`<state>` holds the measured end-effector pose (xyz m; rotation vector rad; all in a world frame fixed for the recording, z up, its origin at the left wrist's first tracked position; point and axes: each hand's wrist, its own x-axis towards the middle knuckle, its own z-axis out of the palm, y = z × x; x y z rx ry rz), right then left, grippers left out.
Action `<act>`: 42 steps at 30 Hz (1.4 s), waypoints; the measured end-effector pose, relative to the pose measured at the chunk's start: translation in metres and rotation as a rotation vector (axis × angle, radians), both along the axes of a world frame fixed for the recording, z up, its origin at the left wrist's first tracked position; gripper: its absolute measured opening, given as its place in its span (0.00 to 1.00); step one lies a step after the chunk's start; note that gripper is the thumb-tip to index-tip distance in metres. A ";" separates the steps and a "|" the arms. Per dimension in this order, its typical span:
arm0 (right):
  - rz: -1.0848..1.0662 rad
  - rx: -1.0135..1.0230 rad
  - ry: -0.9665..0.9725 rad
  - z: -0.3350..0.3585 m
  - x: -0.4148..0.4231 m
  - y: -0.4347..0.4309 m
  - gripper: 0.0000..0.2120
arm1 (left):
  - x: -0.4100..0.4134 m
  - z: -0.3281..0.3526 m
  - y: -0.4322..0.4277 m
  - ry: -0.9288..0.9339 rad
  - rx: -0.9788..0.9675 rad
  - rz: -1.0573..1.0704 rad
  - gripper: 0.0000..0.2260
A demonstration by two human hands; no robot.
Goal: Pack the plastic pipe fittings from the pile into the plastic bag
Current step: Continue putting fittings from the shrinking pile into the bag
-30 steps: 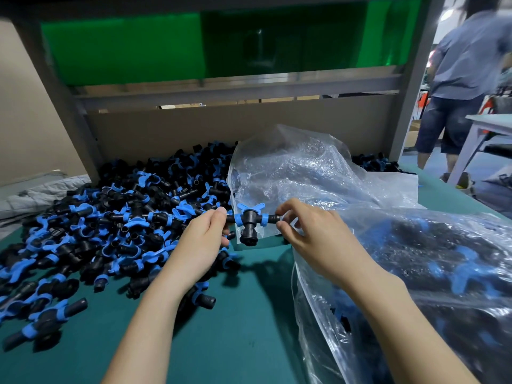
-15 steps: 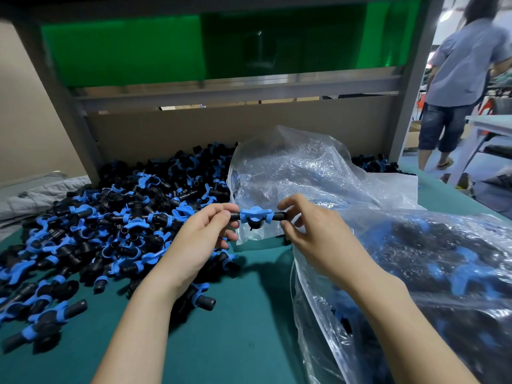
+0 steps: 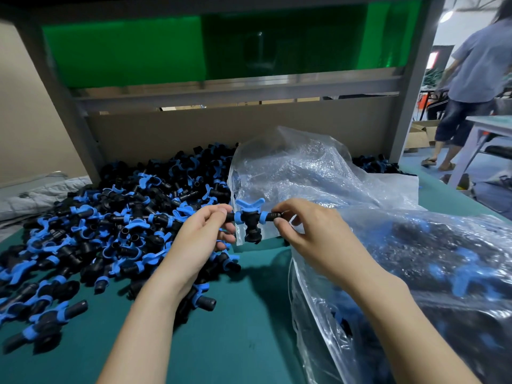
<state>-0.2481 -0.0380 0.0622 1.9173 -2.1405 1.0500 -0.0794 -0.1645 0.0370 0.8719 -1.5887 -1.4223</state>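
Observation:
A black T-shaped pipe fitting (image 3: 250, 223) with blue rings and a blue butterfly handle hangs above the green table, its stem pointing down. My left hand (image 3: 199, 239) pinches its left end and my right hand (image 3: 313, 234) pinches its right end. The pile of black and blue fittings (image 3: 110, 228) spreads over the left of the table. A clear plastic bag (image 3: 415, 273) lies at the right, holding several fittings; its crumpled upper part rises just behind the held fitting.
The green table top (image 3: 243, 342) shows between pile and bag. A grey metal frame with a cardboard back panel (image 3: 221, 128) closes the far side. A person (image 3: 471, 79) stands at the far right near a white table (image 3: 487, 126).
The fitting has been turned between both hands: its stem pointed down, then toward the back, and now points down again. Both hands stayed in nearly the same place.

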 end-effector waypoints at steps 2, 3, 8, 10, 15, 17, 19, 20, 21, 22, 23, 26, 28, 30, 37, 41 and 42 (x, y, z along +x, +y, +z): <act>-0.006 -0.007 0.003 0.001 0.001 0.000 0.07 | -0.001 0.000 0.001 0.010 -0.009 0.003 0.08; -0.010 -0.022 0.001 0.001 0.001 0.000 0.08 | -0.002 0.001 0.002 0.005 -0.018 0.004 0.08; -0.028 -0.184 -0.030 0.003 0.005 -0.001 0.06 | -0.007 0.006 0.011 -0.102 -0.191 0.047 0.07; -0.059 -0.232 -0.009 0.003 0.007 -0.002 0.07 | -0.012 0.010 0.017 -0.077 -0.227 0.018 0.07; -0.085 -0.333 0.107 0.004 0.024 -0.005 0.08 | -0.027 0.016 0.034 0.101 0.006 -0.227 0.15; -0.081 -0.336 0.156 0.004 0.029 -0.007 0.08 | -0.029 0.017 0.038 0.161 0.100 -0.312 0.19; -0.025 -0.327 0.146 0.006 0.031 -0.006 0.07 | -0.029 0.018 0.038 0.224 0.170 -0.349 0.20; 0.023 -0.319 0.109 0.007 0.031 -0.005 0.07 | -0.029 0.018 0.037 0.259 0.209 -0.350 0.19; 0.074 -0.308 0.049 0.007 0.031 -0.004 0.07 | -0.028 0.018 0.036 0.295 0.249 -0.341 0.18; 0.122 -0.297 -0.025 0.007 0.030 -0.002 0.07 | -0.027 0.018 0.035 0.327 0.286 -0.330 0.18; 0.161 -0.290 -0.094 0.008 0.030 -0.002 0.06 | -0.026 0.018 0.033 0.348 0.315 -0.323 0.17; 0.196 -0.323 -0.182 0.010 0.026 0.000 0.05 | -0.023 0.016 0.029 0.367 0.339 -0.341 0.19; 0.154 -0.370 -0.187 0.011 0.020 0.001 0.06 | -0.022 0.014 0.027 0.375 0.346 -0.347 0.21; 0.086 -0.374 -0.194 0.013 0.011 0.002 0.08 | -0.021 0.011 0.024 0.378 0.362 -0.327 0.22; 0.048 -0.005 0.116 0.021 -0.007 0.010 0.28 | -0.020 0.000 0.015 0.297 0.368 -0.277 0.33; 0.095 0.189 0.271 0.016 -0.004 0.007 0.28 | -0.017 -0.003 0.010 0.222 0.372 -0.187 0.25; 0.096 0.188 0.292 0.013 -0.003 0.006 0.25 | -0.017 -0.004 0.008 0.188 0.365 -0.141 0.21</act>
